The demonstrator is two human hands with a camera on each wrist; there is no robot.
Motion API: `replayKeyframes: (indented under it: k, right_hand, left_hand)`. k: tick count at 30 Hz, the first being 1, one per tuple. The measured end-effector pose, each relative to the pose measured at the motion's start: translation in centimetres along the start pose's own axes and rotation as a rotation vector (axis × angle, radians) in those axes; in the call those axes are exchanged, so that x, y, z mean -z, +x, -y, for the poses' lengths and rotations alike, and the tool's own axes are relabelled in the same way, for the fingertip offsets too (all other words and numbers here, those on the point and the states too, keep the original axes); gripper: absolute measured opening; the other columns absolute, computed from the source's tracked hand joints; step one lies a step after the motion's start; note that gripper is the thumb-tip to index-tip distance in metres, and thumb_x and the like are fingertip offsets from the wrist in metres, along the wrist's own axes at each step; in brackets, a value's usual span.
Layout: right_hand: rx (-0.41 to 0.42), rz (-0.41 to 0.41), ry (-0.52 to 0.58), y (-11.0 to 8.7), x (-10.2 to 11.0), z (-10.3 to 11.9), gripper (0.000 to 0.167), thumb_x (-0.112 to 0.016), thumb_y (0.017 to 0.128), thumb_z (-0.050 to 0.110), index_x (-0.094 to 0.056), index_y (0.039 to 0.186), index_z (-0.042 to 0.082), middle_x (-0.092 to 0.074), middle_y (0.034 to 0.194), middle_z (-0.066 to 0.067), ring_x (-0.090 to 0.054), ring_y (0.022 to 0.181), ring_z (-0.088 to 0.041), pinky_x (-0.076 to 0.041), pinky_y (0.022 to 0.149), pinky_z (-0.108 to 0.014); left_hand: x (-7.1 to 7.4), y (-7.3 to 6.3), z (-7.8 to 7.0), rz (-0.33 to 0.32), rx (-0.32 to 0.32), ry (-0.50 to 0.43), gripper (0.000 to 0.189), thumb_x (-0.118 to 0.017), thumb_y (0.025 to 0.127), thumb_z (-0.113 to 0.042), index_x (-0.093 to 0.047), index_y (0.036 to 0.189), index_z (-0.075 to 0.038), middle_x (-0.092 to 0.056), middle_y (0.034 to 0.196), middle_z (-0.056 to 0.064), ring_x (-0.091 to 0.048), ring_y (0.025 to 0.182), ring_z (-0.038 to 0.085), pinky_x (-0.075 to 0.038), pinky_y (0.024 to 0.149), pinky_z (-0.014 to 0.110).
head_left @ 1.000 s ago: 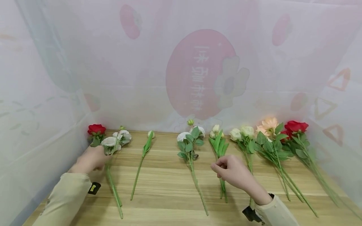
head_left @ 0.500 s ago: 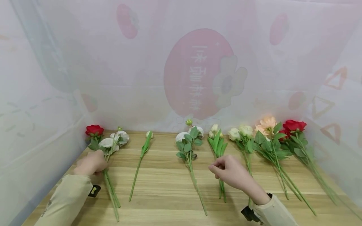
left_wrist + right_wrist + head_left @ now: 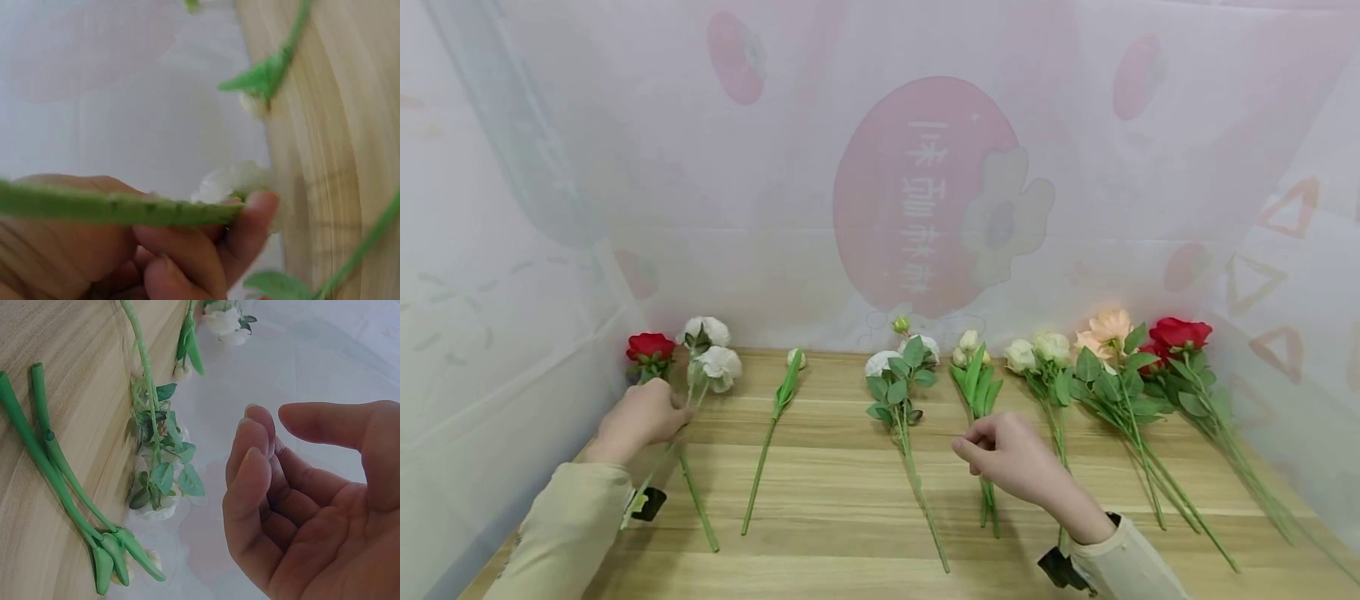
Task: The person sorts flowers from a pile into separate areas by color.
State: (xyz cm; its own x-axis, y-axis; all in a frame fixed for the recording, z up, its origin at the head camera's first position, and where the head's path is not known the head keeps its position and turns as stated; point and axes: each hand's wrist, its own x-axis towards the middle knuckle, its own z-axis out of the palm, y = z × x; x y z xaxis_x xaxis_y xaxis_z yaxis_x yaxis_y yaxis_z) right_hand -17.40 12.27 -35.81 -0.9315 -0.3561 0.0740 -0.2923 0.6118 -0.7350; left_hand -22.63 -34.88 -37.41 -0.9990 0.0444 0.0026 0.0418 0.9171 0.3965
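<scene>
My left hand (image 3: pixel 643 421) grips the stem of a white flower (image 3: pixel 718 367) at the table's left. In the left wrist view, the green stem (image 3: pixel 125 208) runs across the fingers, with white petals (image 3: pixel 234 178) beyond the fingertips. The held stem slants down left towards the sleeve in the head view. A red rose (image 3: pixel 651 346) stands just behind that hand, its stem lying on the table. With nothing in its loosely curled fingers, my right hand (image 3: pixel 1018 458) hovers over the stems of pale tulips (image 3: pixel 977 387); the right wrist view shows its bare palm (image 3: pixel 319 550).
A single tulip (image 3: pixel 786 387) lies left of centre, and a leafy white flower stem (image 3: pixel 910 458) lies mid-table. Cream flowers (image 3: pixel 1051 348), peach flowers (image 3: pixel 1108 329) and red roses (image 3: pixel 1182 333) lie rightwards on the wooden table (image 3: pixel 835 492). Printed cloth (image 3: pixel 775 208) walls it in.
The left hand has lifted and turned the white flower: its blooms have risen towards the back cloth, and its stem end has swung left. The right hand stays where it was.
</scene>
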Motion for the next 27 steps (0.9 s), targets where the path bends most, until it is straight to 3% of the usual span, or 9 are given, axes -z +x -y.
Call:
replayKeyframes:
  k: [2,4,8,13,17,20,23,27]
  right_hand:
    - [-0.002,-0.001,-0.008,0.0,0.0,0.0,0.019,-0.064,0.097,0.02,-0.073,0.083,0.011,-0.06,0.062,0.0,-0.059,0.055,-0.024,-0.046,0.048,-0.03]
    - [-0.002,-0.001,-0.016,0.0,-0.1,0.0,0.018,-0.064,0.097,0.02,-0.073,0.083,0.012,-0.061,0.062,0.0,-0.059,0.056,-0.025,-0.045,0.048,-0.03]
    - [-0.002,-0.005,-0.02,0.0,-0.2,0.0,0.017,-0.064,0.097,0.02,-0.074,0.087,0.011,-0.061,0.063,0.001,-0.059,0.056,-0.022,-0.044,0.047,-0.029]
    - [-0.001,-0.013,-0.022,0.0,-0.4,0.0,0.016,-0.064,0.097,0.021,-0.075,0.089,0.01,-0.061,0.064,0.001,-0.06,0.057,-0.022,-0.044,0.047,-0.029]
    - [0.007,-0.012,-0.04,-0.1,-0.6,0.2,0.017,-0.064,0.097,0.021,-0.074,0.086,0.012,-0.061,0.063,0.002,-0.059,0.057,-0.021,-0.044,0.048,-0.029]
    - [0.015,-0.01,-0.038,-0.2,-0.7,0.3,0.019,-0.064,0.097,0.021,-0.072,0.082,0.013,-0.06,0.063,0.003,-0.058,0.056,-0.018,-0.046,0.05,-0.03]
    - [0.028,-0.018,-0.022,-0.3,-0.9,0.5,0.022,-0.064,0.096,0.02,-0.069,0.077,0.012,-0.06,0.063,0.003,-0.058,0.056,-0.017,-0.047,0.05,-0.03]
    - [0.048,-0.027,-0.003,-0.3,-1.4,0.8,0.021,-0.065,0.097,0.02,-0.069,0.077,0.012,-0.06,0.063,0.003,-0.058,0.055,-0.017,-0.046,0.049,-0.03]
  left_hand:
    - [-0.3,0.1,-0.3,-0.034,-0.058,-0.028,0.047,-0.062,0.093,-0.019,-0.049,0.048,-0.015,-0.039,0.044,-0.008,-0.039,0.045,0.012,-0.033,0.047,0.03]
    - [-0.6,0.2,-0.7,-0.082,-0.105,-0.069,0.043,-0.062,0.095,-0.019,-0.059,0.053,-0.013,-0.043,0.043,-0.008,-0.04,0.043,0.011,-0.033,0.047,0.03]
    - [-1.2,0.5,-1.9,-0.197,-0.129,-0.176,0.032,-0.062,0.098,-0.025,-0.076,0.077,-0.006,-0.053,0.047,-0.005,-0.045,0.043,0.014,-0.035,0.045,0.031]
    - [-2.0,0.5,-3.8,-0.271,-0.141,-0.368,0.04,-0.061,0.098,-0.04,-0.077,0.094,-0.004,-0.061,0.054,0.0,-0.05,0.045,0.016,-0.035,0.041,0.029]
    - [-2.6,0.3,-5.6,-0.223,-0.147,-0.603,0.043,-0.062,0.097,-0.041,-0.074,0.104,0.0,-0.067,0.066,0.008,-0.052,0.05,0.013,-0.034,0.041,0.025]
    - [-3.1,-0.1,-7.1,-0.147,-0.18,-0.761,0.04,-0.064,0.097,-0.036,-0.072,0.109,0.002,-0.07,0.079,0.015,-0.054,0.053,0.011,-0.04,0.045,0.024]
    - [-3.5,-0.9,-8.7,-0.056,-0.226,-0.856,0.035,-0.066,0.096,-0.033,-0.072,0.107,-0.001,-0.071,0.088,0.018,-0.056,0.055,0.012,-0.048,0.051,0.025]
    - [-4.3,-2.2,-10.9,0.032,-0.269,-0.94,0.03,-0.069,0.093,-0.03,-0.074,0.103,-0.002,-0.07,0.084,0.017,-0.058,0.055,0.012,-0.051,0.053,0.025]
